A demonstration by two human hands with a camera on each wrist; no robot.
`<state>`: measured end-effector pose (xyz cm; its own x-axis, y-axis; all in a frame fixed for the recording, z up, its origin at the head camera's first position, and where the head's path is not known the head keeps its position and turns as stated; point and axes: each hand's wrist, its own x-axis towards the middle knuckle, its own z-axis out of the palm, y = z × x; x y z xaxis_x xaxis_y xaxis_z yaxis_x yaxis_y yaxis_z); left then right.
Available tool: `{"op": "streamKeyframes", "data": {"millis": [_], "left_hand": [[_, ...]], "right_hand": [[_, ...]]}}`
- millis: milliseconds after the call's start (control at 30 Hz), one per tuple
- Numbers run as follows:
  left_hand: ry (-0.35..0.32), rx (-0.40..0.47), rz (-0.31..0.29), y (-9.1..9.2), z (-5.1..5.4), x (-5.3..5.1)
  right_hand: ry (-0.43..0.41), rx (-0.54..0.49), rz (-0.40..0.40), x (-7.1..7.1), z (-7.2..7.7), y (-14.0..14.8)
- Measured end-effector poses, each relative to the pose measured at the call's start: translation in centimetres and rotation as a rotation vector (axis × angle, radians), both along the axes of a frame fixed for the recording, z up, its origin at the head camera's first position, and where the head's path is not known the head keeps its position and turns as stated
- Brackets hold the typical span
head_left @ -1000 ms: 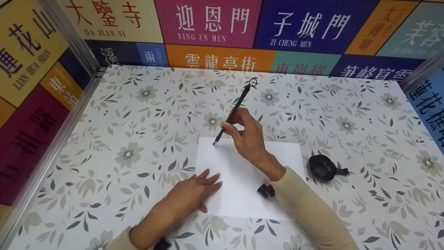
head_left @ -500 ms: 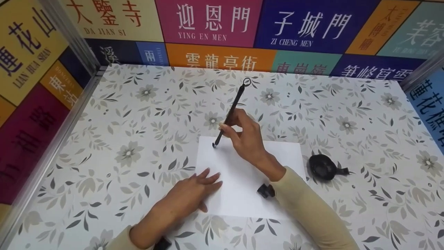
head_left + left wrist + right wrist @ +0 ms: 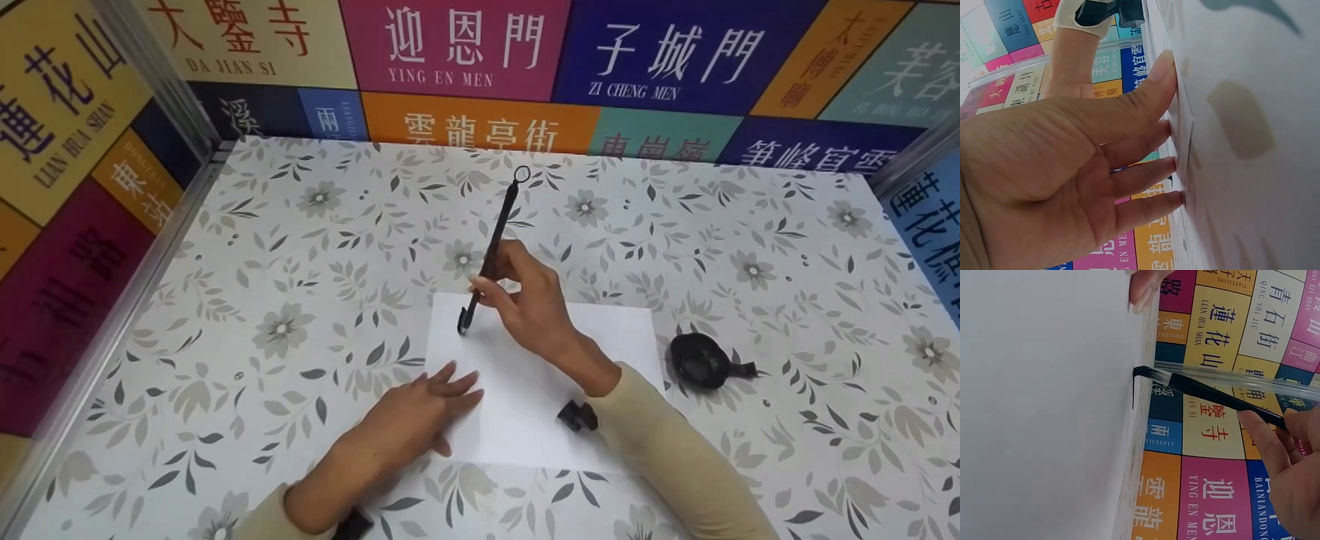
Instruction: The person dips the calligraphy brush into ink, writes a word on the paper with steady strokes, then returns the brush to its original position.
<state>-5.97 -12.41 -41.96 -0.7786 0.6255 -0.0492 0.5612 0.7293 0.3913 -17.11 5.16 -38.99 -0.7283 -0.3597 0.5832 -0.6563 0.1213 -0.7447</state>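
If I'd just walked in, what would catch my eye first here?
Probably the bright panels with Chinese characters, standing behind the table. Next, the dark brush leaning in the right hand, its tip at a short black stroke near the far left corner of the white paper. A small black dish sits right of the paper.

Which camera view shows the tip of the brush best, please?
The right wrist view: the brush tip appears large there, visibly bent against the paper. The head view shows it small and dark; in the left wrist view I cannot make it out.
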Motion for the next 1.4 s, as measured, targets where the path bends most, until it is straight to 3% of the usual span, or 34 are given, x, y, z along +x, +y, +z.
{"op": "streamKeyframes", "data": {"millis": [133, 367, 567, 800, 1400], "left_hand": [[0.018, 0.003, -0.01, 0.0, 0.0, -0.1], [0.021, 0.006, -0.021, -0.2, -0.3, -0.1], [0.009, -0.017, -0.02, -0.3, -0.2, 0.0], [0.013, -0.043, -0.019, -0.2, -0.2, 0.1], [0.016, -0.005, -0.026, -0.1, 0.2, 0.1]], "right_hand": [[-0.025, 0.011, 0.015, -0.3, -0.8, 0.2], [-0.01, -0.001, 0.042, -0.2, -0.7, 0.3], [0.049, -0.041, -0.009, -0.6, -0.3, 0.8], [0.066, -0.052, -0.057, -1.8, -1.5, 1.0], [0.068, -0.014, -0.027, -1.8, -1.5, 1.1]]}}
